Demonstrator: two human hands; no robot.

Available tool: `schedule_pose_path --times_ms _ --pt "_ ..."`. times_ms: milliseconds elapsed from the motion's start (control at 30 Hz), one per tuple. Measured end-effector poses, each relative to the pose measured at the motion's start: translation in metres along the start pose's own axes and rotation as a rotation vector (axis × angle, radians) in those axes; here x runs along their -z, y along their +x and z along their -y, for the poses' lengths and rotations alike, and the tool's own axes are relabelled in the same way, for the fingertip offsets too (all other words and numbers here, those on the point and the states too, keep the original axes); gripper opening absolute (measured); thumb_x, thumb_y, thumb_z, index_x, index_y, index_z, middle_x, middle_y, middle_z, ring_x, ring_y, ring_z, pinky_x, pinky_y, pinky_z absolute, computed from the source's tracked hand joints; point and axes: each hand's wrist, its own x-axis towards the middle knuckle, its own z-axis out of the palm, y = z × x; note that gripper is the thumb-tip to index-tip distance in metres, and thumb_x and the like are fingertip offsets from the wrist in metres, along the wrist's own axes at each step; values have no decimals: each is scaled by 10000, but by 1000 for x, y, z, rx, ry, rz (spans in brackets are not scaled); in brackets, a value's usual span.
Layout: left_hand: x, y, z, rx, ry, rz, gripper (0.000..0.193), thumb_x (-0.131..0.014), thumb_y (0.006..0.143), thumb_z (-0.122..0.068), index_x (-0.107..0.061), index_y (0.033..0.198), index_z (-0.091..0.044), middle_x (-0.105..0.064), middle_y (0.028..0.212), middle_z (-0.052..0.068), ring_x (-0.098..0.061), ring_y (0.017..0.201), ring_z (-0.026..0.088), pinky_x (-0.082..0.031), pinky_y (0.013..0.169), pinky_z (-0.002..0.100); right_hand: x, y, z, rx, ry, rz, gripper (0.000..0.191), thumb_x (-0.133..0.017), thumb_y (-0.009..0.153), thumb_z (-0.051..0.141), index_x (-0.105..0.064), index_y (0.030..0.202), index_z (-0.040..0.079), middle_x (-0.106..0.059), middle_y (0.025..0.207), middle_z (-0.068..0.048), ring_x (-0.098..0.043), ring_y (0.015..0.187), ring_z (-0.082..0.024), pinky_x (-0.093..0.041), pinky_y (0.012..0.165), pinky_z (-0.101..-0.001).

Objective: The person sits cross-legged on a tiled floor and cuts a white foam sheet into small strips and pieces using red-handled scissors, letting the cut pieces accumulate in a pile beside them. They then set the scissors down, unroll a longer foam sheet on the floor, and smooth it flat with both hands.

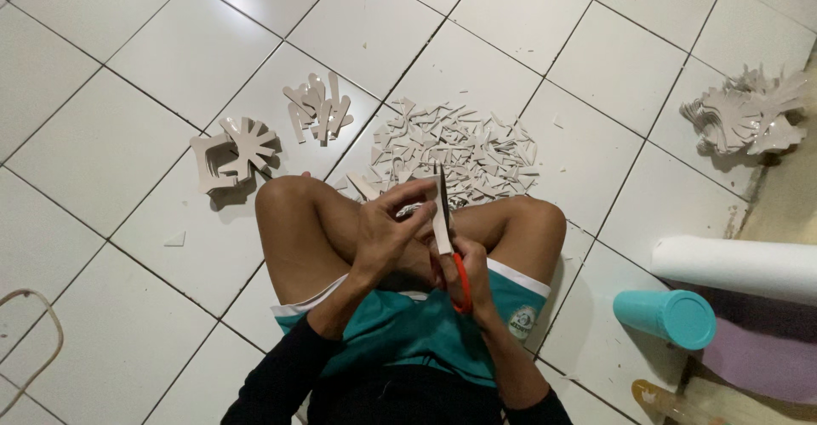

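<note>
Above your crossed legs, your right hand (470, 279) is closed through the orange handles of a pair of scissors (448, 238), blades pointing up and away from you. Your left hand (387, 225) is curled around a pale grey, thin flat piece (442, 221) that stands upright against the blades; its fingers pinch it near the top. The piece is narrow and light, the same colour as the cuttings ahead. Just past your knees lies a heap of small angular offcuts (451, 148) on the white tiled floor (111, 144). To the left of it sit a spiky star-like cutout stack (234, 153) and, farther, a bundle of finger-shaped cutouts (317, 110). At your right, a teal cylinder (665, 316) lies beside a white roll (736, 265); far right, another pile of cut shapes (749, 114) rests near the wall.
</note>
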Motion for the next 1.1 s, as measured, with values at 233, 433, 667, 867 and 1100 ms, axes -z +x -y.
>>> schedule_pose_path --times_ms 233,433,667,867,1100 --pt "-5 -12 -8 20 -83 44 317 -731 922 -46 -713 1230 29 -712 1260 110 -723 1059 154 -636 864 268 9 -1 -7 -3 49 8 210 -524 866 169 -654 861 5 -578 589 -43 -522 461 -110 -416 427 -263" --pt "-4 -15 -7 66 -136 122 341 -729 922 -27 -706 1256 34 -714 1241 114 -718 1055 152 -626 902 266 11 8 -18 95 -64 -39 245 -551 959 229 -639 879 14 -618 657 -36 -591 551 -107 -488 504 -265" --pt "3 -13 -2 84 -138 169 330 -710 928 -26 -705 1253 28 -701 1269 103 -702 1074 148 -596 939 268 17 3 -17 122 -39 23 307 -602 1017 281 -621 875 9 -596 632 -29 -551 527 -98 -442 487 -258" --pt "10 -10 -1 109 -99 197 328 -650 936 -33 -707 1253 29 -716 1260 115 -701 1100 145 -577 943 255 11 -2 9 -20 36 10 283 -625 978 281 -689 965 6 -540 589 10 -479 464 -65 -377 426 -234" --pt "20 1 -12 120 17 263 342 -621 910 -22 -733 1231 21 -766 1171 101 -697 1001 119 -574 880 241 12 -3 22 -16 34 37 324 -646 980 317 -726 1009 5 -535 583 23 -464 455 -54 -362 415 -231"
